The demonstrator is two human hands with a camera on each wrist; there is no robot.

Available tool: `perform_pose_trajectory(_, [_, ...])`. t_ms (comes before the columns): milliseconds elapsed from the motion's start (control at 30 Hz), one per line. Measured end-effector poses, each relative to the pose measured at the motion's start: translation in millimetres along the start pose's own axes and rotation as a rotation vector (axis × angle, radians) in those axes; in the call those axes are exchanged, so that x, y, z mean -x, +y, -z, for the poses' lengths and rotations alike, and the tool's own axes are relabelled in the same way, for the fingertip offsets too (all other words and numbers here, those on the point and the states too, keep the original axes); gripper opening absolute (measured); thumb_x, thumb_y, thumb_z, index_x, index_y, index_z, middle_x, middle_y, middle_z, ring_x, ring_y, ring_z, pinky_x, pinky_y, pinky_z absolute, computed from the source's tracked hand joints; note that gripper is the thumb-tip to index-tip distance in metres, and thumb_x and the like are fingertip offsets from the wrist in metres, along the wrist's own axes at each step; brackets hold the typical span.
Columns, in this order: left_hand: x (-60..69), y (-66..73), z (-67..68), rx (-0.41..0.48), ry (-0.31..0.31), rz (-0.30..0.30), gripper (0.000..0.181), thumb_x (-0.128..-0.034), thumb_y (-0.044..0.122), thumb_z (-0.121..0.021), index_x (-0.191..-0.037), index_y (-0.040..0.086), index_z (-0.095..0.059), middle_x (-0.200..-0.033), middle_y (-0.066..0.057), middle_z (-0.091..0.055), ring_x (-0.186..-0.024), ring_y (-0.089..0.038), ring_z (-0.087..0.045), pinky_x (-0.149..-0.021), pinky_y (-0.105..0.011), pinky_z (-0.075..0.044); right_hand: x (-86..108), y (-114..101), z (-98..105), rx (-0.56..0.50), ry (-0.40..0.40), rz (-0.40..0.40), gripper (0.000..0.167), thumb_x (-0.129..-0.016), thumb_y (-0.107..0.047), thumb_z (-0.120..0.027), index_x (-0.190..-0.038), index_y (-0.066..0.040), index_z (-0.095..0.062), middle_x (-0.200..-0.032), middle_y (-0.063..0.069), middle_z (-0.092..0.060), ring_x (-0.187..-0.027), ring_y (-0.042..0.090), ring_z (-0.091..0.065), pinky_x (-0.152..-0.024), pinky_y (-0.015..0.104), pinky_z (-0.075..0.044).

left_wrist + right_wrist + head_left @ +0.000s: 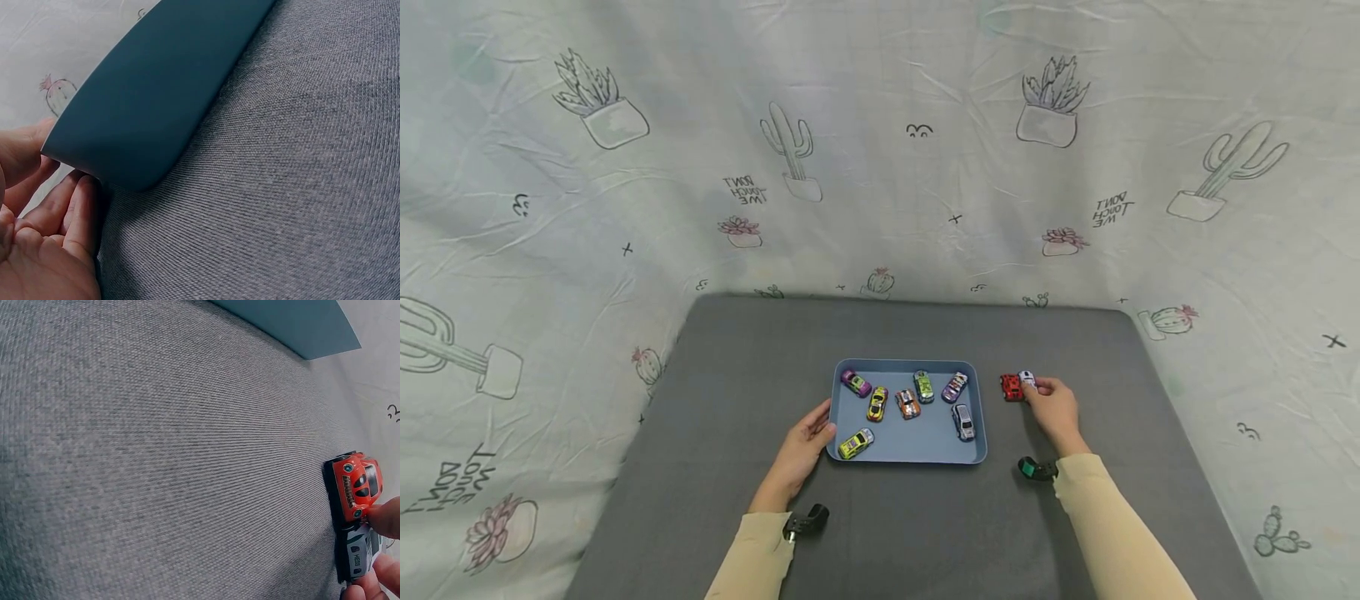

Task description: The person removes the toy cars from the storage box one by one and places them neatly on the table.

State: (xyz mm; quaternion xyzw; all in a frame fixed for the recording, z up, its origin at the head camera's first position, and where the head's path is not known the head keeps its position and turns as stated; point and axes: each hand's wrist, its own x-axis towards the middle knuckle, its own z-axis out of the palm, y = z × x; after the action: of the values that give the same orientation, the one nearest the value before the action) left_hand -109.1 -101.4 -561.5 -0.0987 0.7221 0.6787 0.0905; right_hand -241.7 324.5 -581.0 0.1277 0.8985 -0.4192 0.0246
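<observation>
Mirrored "DON'T TOUCH ME" on white cactus-print fabric (865, 200) beyond right fingers (389, 572). Small white toy car (359, 555) between them: lettering unclear.

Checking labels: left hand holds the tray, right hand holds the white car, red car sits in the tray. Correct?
One error: the red car is outside the tray, on the table beside the white car, per the head view. The left hand and right hand are as stated.

seven cars (907, 404) lie in the tray (910, 444), two more cars (1011, 387) right of it.
</observation>
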Motion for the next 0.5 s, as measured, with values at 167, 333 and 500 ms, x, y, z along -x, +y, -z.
perform_pose_trajectory(167, [-0.1,-1.9,-0.3,0.004,0.003,-0.004,0.053,-0.0992,0.007,-0.054,-0.149,0.004,-0.036,-0.149,-0.019,-0.039,-0.136,-0.033,-0.036,-0.109,-0.048,-0.031,1.5,1.1,-0.4,-0.009,0.004,0.003,0.044,-0.094,-0.032,-0.061,-0.119,0.004,-0.061,-0.104,0.021,-0.062,-0.09,0.029,-0.056,-0.067,0.033,-0.043])
perform_pose_trajectory(333, [-3.9,-12.0,-0.1,0.003,0.02,-0.011,0.052,-0.0993,0.009,-0.055,-0.149,0.008,-0.038,-0.149,-0.017,-0.04,-0.136,-0.032,-0.037,-0.11,-0.047,-0.031,4.9,0.3,0.2,-0.032,0.046,0.016,0.047,-0.094,-0.034,-0.062,-0.121,0.004,-0.059,-0.11,0.022,-0.06,-0.096,0.032,-0.056,-0.073,0.039,-0.046])
perform_pose_trajectory(500, [-14.0,-32.9,0.9,0.01,0.057,-0.025,0.052,-0.0983,0.013,-0.057,-0.147,0.014,-0.042,-0.147,-0.012,-0.043,-0.135,-0.028,-0.039,-0.109,-0.045,-0.032,12.2,-11.1,-1.4,-0.055,0.119,0.08,0.048,-0.092,-0.029,-0.065,-0.124,0.006,-0.057,-0.113,0.023,-0.059,-0.101,0.034,-0.056,-0.082,0.046,-0.046])
